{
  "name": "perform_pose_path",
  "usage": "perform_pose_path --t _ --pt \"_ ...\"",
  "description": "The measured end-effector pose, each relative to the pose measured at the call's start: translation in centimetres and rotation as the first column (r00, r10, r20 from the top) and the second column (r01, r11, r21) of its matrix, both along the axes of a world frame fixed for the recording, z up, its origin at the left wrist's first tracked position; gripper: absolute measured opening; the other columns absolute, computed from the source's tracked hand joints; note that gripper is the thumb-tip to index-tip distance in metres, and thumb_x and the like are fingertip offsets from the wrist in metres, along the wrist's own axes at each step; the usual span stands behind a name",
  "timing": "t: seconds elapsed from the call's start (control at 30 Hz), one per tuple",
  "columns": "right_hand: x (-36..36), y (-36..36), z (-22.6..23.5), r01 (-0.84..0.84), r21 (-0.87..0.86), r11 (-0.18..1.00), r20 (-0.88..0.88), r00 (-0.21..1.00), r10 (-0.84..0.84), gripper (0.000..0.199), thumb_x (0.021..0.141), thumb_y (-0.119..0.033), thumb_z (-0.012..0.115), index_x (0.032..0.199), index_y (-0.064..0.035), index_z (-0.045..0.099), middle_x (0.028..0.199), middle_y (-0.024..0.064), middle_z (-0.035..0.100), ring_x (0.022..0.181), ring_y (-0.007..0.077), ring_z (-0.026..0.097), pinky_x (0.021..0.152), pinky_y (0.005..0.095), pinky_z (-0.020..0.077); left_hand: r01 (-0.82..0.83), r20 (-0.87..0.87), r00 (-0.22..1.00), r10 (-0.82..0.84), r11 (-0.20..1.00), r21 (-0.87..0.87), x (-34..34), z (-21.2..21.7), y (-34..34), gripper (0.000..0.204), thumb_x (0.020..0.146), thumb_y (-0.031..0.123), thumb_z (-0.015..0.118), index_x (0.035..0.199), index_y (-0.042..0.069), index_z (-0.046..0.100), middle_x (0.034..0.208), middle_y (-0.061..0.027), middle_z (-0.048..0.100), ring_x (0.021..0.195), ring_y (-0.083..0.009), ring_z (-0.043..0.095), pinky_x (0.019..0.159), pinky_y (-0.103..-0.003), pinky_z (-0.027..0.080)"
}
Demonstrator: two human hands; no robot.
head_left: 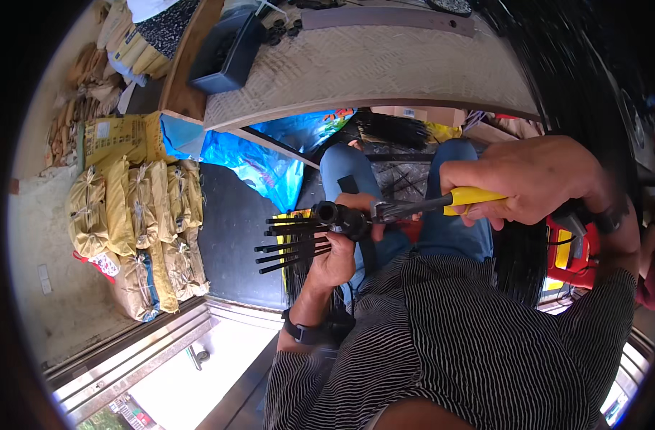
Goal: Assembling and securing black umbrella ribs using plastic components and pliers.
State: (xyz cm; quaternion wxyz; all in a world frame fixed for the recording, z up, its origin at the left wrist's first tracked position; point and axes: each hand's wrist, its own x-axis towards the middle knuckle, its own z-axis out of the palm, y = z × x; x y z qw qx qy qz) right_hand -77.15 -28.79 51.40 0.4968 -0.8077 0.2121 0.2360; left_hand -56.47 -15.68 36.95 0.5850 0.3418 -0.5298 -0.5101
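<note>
My right hand [539, 179] is closed round the yellow handles of a pair of pliers [479, 196]. The metal jaws point left and meet the side of a black hub with an open round end [329, 213]. My left hand [333, 264] grips that hub over my lap, thumb in front and fingers partly hidden behind it. Several thin black rods [292, 247] fan out leftward from beside the hub, like ribs of an umbrella frame. Whether the jaws pinch a small part there, I cannot tell.
Ahead is a worn wooden bench [385, 64] with a grey-blue bin [231, 54]. Blue plastic sheeting [259, 154] hangs below it. Wrapped yellow-brown bundles [137, 208] stand at left. Long black rods [521, 265] and a red case [575, 254] lie at right.
</note>
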Motion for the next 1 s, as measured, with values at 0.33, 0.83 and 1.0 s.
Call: perform_pose_path --t 0.33,0.83,1.0 --pt "-0.2 0.3 -3.4 -0.031 -0.206 0.978 0.278 0.956 0.089 0.025 0.081 -0.008 0.056 0.101 -0.0049 0.042 0.068 0.0076 0.059 0.059 0.0216 0.061 0.046 0.0312 0.042 -0.144 0.137 0.981 0.136 0.988 0.048 -0.4 0.5 0.0 0.061 0.087 0.058 0.028 0.1 0.0 0.045 0.069 -0.0061 0.05 0.065 -0.0131 0.048 0.06 -0.028 0.039" --pt "-0.6 -0.1 -3.6 -0.046 -0.316 0.948 0.286 0.948 0.141 0.03 0.074 -0.002 0.053 0.101 -0.008 0.041 0.065 0.0119 0.057 0.058 0.0276 0.059 0.045 0.0352 0.0404 -0.15 0.076 0.986 0.151 0.989 -0.017 -1.1 0.3 -0.5 0.053 0.089 0.048 0.038 0.098 -0.002 0.05 0.07 -0.0053 0.053 0.065 -0.0101 0.047 0.059 -0.025 0.037" --pt "0.8 -0.5 -5.7 0.085 -0.537 0.839 0.32 0.941 0.11 0.027 0.076 -0.004 0.054 0.099 -0.0102 0.042 0.078 0.0104 0.06 0.067 0.0282 0.06 0.053 0.0357 0.0442 -0.209 0.055 0.978 0.203 0.967 0.148 0.1 0.3 -1.5 0.081 0.085 0.065 0.019 0.116 -0.004 0.045 0.063 -0.0062 0.052 0.059 -0.01 0.048 0.056 -0.022 0.037"
